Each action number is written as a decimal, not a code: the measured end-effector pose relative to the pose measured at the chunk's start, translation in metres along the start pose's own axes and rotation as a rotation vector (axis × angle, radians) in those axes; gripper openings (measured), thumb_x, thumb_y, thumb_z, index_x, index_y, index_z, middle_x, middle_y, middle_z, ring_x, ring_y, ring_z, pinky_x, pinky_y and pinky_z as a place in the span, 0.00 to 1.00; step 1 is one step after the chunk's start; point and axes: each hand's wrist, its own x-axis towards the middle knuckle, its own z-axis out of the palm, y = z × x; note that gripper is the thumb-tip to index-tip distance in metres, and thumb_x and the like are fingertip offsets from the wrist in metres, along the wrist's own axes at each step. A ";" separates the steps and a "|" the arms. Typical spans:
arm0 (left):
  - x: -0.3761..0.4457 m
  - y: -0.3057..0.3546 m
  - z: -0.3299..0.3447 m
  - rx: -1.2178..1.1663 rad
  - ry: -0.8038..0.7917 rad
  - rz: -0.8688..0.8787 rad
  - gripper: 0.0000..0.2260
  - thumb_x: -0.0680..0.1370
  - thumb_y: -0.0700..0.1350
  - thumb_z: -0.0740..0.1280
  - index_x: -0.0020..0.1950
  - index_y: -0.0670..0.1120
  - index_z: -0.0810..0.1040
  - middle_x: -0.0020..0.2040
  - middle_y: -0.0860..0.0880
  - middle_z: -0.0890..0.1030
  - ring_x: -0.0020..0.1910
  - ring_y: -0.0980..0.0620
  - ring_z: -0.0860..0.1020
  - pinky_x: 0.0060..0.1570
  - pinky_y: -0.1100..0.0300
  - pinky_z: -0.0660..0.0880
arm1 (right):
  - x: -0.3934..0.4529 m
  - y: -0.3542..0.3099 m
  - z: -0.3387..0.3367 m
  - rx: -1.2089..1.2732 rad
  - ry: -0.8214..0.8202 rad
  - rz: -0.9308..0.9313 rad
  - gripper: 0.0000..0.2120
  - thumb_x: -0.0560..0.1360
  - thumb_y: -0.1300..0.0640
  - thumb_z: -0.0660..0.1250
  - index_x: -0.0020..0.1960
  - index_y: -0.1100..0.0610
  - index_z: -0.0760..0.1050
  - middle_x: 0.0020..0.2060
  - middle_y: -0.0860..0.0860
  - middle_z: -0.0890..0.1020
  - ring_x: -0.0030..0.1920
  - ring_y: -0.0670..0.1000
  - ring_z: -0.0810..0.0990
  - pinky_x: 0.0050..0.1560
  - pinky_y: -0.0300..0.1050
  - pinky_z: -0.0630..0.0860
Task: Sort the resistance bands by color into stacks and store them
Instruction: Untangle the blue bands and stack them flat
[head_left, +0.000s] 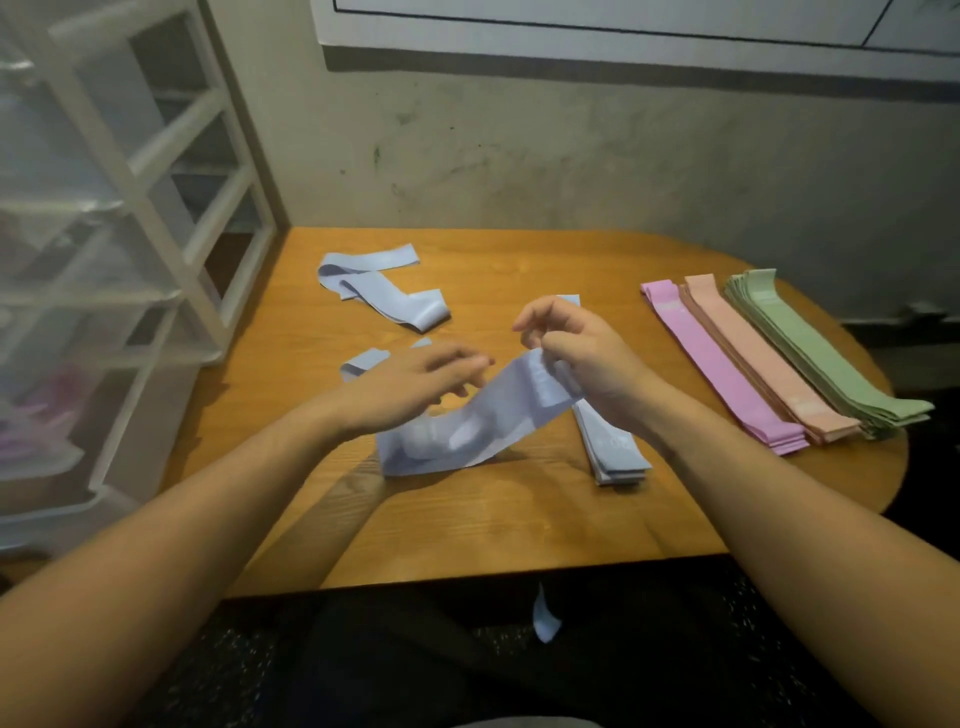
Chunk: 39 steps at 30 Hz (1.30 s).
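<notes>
— Surface and room?
— Wooden table (467, 530) with a rounded right end, set against a scuffed grey wall (571, 166). White drawer unit (130, 234) at left.

— Bands?
— Pale blue band (467, 431) held above mid-table, sagging to the wood. Right hand (576, 353) pinches its upper end. Left hand (415, 384) hovers over it, fingers loosely spread; contact cannot be told. Blue stack (615, 452) just beside it. Loose blue bands (384, 291) lie farther back. Pink stack (722, 369), peach stack (763, 364) and green stack (821, 353) lie side by side at right, touching.
</notes>
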 end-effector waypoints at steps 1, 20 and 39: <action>0.002 0.003 0.007 0.008 0.009 0.044 0.11 0.81 0.57 0.65 0.63 0.57 0.78 0.57 0.60 0.82 0.59 0.61 0.79 0.64 0.56 0.75 | -0.001 -0.001 0.000 -0.009 -0.028 -0.018 0.11 0.66 0.61 0.60 0.46 0.54 0.76 0.33 0.41 0.76 0.37 0.44 0.71 0.38 0.35 0.67; 0.008 0.051 0.038 -0.142 0.180 0.276 0.12 0.79 0.48 0.68 0.41 0.44 0.69 0.35 0.53 0.69 0.35 0.57 0.67 0.35 0.65 0.64 | -0.011 0.000 -0.021 0.110 0.083 0.111 0.19 0.73 0.48 0.73 0.61 0.52 0.75 0.56 0.53 0.82 0.56 0.51 0.82 0.60 0.55 0.79; 0.024 0.056 0.041 0.025 0.310 0.354 0.11 0.79 0.48 0.69 0.60 0.47 0.79 0.48 0.55 0.81 0.40 0.57 0.74 0.42 0.56 0.73 | -0.013 -0.017 -0.035 0.121 0.162 -0.135 0.07 0.78 0.63 0.70 0.48 0.51 0.81 0.37 0.47 0.80 0.37 0.46 0.76 0.39 0.40 0.69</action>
